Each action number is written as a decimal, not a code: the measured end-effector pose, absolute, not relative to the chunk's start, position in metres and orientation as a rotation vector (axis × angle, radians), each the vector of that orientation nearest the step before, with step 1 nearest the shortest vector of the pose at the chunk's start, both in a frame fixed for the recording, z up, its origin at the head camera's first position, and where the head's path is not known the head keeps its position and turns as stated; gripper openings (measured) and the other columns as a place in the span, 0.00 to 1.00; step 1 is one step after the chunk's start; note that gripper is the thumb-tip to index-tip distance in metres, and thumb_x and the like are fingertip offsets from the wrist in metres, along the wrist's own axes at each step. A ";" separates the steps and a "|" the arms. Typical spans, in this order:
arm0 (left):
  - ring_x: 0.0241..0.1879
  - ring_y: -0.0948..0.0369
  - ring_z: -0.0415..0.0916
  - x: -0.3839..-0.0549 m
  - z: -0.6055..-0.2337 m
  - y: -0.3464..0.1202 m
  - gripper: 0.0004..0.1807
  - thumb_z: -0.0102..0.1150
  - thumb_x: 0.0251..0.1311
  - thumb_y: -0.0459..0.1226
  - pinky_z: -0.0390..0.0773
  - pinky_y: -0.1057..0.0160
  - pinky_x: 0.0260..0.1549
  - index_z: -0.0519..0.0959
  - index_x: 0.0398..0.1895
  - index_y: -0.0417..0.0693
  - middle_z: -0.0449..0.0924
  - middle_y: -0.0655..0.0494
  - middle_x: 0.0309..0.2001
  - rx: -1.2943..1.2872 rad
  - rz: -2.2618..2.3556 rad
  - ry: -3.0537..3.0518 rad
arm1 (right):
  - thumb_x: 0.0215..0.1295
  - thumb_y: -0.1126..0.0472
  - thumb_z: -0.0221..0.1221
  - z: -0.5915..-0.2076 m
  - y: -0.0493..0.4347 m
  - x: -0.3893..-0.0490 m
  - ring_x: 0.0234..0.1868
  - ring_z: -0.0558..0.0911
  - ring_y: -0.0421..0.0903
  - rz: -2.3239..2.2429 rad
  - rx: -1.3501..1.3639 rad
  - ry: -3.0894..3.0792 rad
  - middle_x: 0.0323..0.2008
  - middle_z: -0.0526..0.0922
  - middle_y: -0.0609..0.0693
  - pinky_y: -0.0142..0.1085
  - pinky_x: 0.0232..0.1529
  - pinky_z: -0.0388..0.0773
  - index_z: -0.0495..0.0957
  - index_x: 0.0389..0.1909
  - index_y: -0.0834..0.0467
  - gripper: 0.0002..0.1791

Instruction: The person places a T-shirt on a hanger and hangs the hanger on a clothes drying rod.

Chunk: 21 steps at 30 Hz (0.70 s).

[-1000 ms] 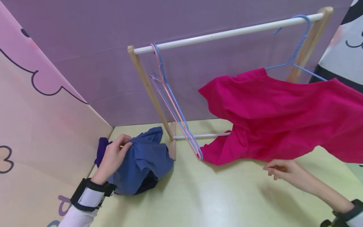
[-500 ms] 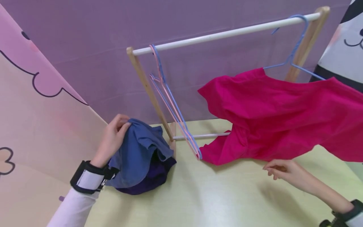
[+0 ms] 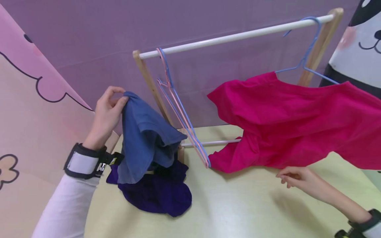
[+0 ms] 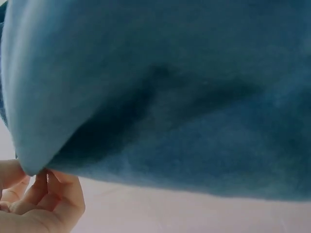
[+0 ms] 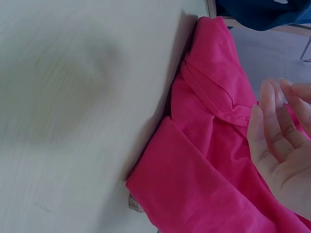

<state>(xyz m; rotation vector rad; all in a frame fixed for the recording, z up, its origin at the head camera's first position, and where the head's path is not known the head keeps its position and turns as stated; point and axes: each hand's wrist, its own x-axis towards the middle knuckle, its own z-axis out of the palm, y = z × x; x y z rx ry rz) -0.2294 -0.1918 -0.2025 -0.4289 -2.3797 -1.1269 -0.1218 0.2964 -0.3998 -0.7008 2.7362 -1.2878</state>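
Observation:
My left hand [image 3: 106, 114] pinches the edge of a blue garment [image 3: 140, 129] between thumb and fingers. The cloth hangs from that pinch, partly over a dark purple garment [image 3: 157, 195] heaped on the table; its exact kind is hidden by folds. In the left wrist view, the blue cloth fills most of the picture. My right hand [image 3: 300, 180] holds nothing; its fingers are loosely bent just in front of a magenta short-sleeved shirt [image 3: 282, 122]. That shirt hangs on a blue hanger [image 3: 309, 53], and its lower part lies on the table.
A small rack has a white top rail [image 3: 238, 36] and wooden side posts. Several pink and blue hangers [image 3: 180, 109] hang bunched at its left end. A printed panel [image 3: 44, 138] stands close on the left, and a purple cloth backdrop [image 3: 89, 39] is behind.
My left hand has risen, lifting the blue garment higher and uncovering more of the purple one, which has shifted toward the front. The right hand stays in place.

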 end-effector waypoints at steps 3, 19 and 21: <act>0.08 0.64 0.53 -0.225 -0.192 -0.183 0.11 0.46 0.62 0.40 0.55 0.68 0.09 0.68 0.46 0.49 0.58 0.58 0.13 -0.447 -1.188 -2.369 | 0.60 0.65 0.52 -0.400 0.296 -0.122 0.25 0.76 0.42 -1.285 -0.700 2.741 0.27 0.77 0.42 0.36 0.23 0.76 0.75 0.38 0.59 0.06; 0.17 0.60 0.67 -0.190 -0.185 -0.114 0.07 0.46 0.61 0.32 0.62 0.67 0.15 0.68 0.41 0.42 0.77 0.47 0.27 -0.873 -1.426 -2.270 | 0.59 0.61 0.54 -0.382 0.267 -0.126 0.27 0.77 0.39 -1.272 -0.730 2.757 0.30 0.79 0.43 0.37 0.27 0.77 0.76 0.39 0.52 0.07; 0.18 0.59 0.69 -0.185 -0.187 -0.106 0.06 0.46 0.61 0.31 0.65 0.68 0.17 0.68 0.41 0.42 0.76 0.47 0.27 -0.917 -1.492 -2.263 | 0.59 0.61 0.55 -0.378 0.259 -0.126 0.27 0.77 0.39 -1.289 -0.765 2.761 0.29 0.79 0.42 0.36 0.27 0.77 0.76 0.38 0.52 0.07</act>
